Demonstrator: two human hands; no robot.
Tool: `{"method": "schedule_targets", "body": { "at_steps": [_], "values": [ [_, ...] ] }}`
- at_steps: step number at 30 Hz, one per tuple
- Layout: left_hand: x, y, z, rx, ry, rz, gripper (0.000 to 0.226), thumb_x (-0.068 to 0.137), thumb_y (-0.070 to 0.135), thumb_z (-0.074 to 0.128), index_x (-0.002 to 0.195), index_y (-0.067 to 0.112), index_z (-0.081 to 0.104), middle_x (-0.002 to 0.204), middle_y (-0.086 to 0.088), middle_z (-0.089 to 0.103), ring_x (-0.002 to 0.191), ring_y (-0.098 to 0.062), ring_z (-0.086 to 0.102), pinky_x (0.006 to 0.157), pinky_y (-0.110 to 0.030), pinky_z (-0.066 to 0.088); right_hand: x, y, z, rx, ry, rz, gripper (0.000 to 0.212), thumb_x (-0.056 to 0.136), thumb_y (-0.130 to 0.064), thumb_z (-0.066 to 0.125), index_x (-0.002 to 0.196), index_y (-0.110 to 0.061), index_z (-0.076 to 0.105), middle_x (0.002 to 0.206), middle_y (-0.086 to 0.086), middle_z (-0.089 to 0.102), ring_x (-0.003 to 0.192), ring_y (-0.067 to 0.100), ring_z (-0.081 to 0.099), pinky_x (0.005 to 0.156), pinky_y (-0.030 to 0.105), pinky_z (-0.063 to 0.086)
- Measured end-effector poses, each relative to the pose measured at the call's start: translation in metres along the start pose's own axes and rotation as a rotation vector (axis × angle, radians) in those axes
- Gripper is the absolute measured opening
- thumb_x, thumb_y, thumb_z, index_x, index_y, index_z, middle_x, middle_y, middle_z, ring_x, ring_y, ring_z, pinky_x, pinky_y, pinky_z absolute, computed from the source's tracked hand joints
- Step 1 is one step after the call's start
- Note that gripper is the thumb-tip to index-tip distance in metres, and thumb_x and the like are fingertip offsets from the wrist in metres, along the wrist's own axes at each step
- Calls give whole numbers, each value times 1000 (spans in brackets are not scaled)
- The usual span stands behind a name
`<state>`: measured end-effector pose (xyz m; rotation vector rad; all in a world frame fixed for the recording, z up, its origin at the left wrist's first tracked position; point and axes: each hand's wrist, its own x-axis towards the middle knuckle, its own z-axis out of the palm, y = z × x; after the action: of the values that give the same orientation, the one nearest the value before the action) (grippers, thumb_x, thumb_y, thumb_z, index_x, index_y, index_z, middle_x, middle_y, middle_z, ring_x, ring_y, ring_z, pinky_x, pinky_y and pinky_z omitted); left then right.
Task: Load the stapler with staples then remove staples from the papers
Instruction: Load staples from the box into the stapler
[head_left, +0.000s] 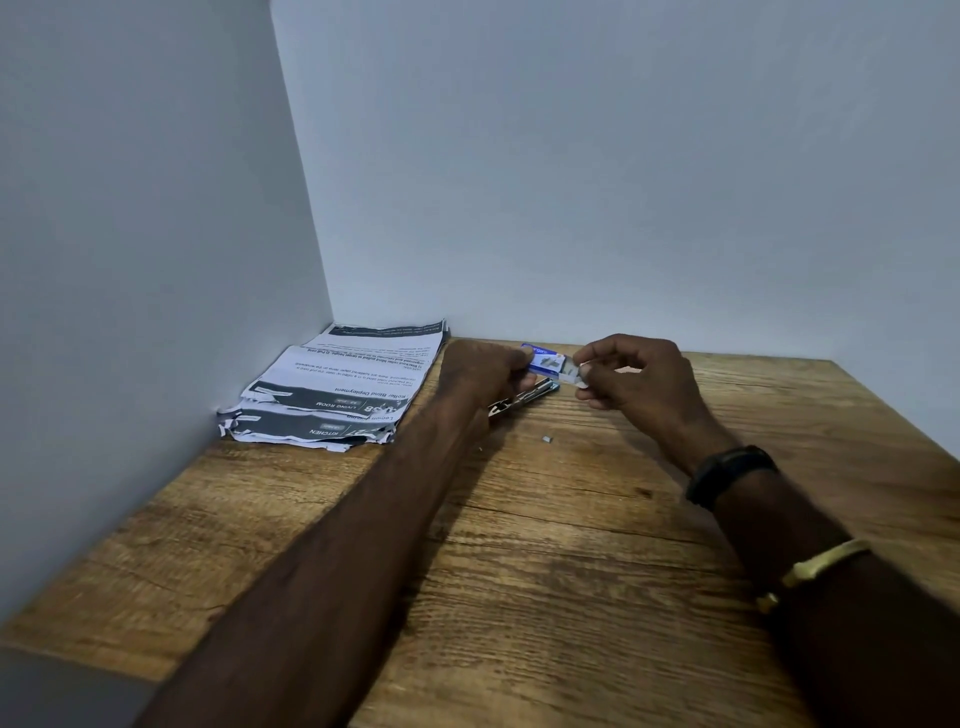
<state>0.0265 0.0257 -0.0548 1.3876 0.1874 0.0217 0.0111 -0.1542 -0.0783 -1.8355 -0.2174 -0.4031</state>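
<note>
filling corner: wooden table (519, 571), grey walls (571, 156)

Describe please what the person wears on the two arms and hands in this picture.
Both forearms are bare, with no sleeves in view. The left hand and its arm carry nothing. On the right arm, behind the right hand, a black band like a watch strap circles the wrist, and farther up the forearm sits a gold-coloured metal bangle. No rings show on the visible fingers.
</note>
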Motion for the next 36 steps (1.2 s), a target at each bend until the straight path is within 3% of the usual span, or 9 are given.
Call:
{"method": "schedule_targets", "body": {
  "at_steps": [6, 11, 14, 17, 21, 24, 27, 31, 36],
  "values": [
    [0, 1, 0, 11, -3, -7, 13, 86, -5, 72, 74, -4, 67, 70, -17, 68, 53, -20, 64, 61, -26, 59, 1, -6, -8, -232, -67, -78, 18, 93, -8, 67, 94, -21, 80, 89, -1, 77, 68, 16, 78, 74, 38, 64],
    [-3, 1, -1, 21, -16, -23, 11, 86, -5, 71, 76, -5, 67, 71, -16, 68, 54, -20, 65, 56, -22, 59, -1, -10, -11, -459, -99, -197, 17, 87, -16, 77, 97, -29, 81, 93, -6, 78, 70, 15, 74, 80, 37, 59],
    [-3, 2, -1, 23, -16, -25, 7, 86, -5, 72, 83, -8, 67, 78, -19, 69, 58, -22, 65, 56, -22, 59, -2, -11, -11, -491, -103, -226, 14, 88, -18, 77, 99, -26, 81, 96, -3, 77, 74, 18, 73, 83, 43, 58],
    [-3, 2, 0, 37, -6, -24, 9, 86, -3, 72, 91, -10, 68, 85, -22, 70, 60, -23, 65, 58, -23, 59, -2, -13, -12, -472, -87, -244, 12, 88, -17, 76, 93, -28, 79, 88, -6, 76, 69, 11, 73, 81, 37, 58],
    [0, 1, -3, 46, 28, -4, 7, 84, -3, 74, 85, -7, 68, 81, -21, 71, 55, -22, 64, 63, -28, 59, -2, -16, -14, -442, -8, -260, 10, 90, -16, 74, 92, -24, 78, 91, -8, 76, 65, 4, 72, 75, 28, 58],
    [4, 2, -8, 37, 95, 29, 8, 82, -3, 74, 77, -3, 69, 80, -21, 72, 59, -25, 67, 74, -37, 63, 1, -18, -20, -457, 34, -238, 7, 89, -17, 74, 88, -22, 79, 84, -9, 76, 67, 9, 73, 80, 31, 58],
    [7, 2, -11, -6, 145, 40, 11, 80, -4, 76, 72, -1, 69, 84, -23, 74, 70, -30, 69, 84, -44, 63, -1, -16, -22, -617, -106, -211, 8, 86, -19, 76, 86, -26, 80, 83, -7, 77, 75, 14, 71, 86, 36, 56],
    [7, 1, -9, -6, 136, 37, 13, 81, -3, 75, 70, 1, 69, 81, -20, 74, 70, -29, 70, 83, -43, 63, -7, -9, -9, -876, -373, -135, 10, 84, -23, 75, 87, -32, 80, 89, -10, 77, 85, 16, 70, 81, 38, 58],
    [3, 1, -8, 5, 129, 32, 14, 82, -4, 75, 71, 1, 68, 86, -22, 75, 70, -29, 69, 81, -40, 64, -6, -11, -4, -934, -416, -132, 18, 86, -20, 71, 92, -33, 81, 86, -11, 74, 86, 15, 68, 80, 39, 58]
  ]
}}
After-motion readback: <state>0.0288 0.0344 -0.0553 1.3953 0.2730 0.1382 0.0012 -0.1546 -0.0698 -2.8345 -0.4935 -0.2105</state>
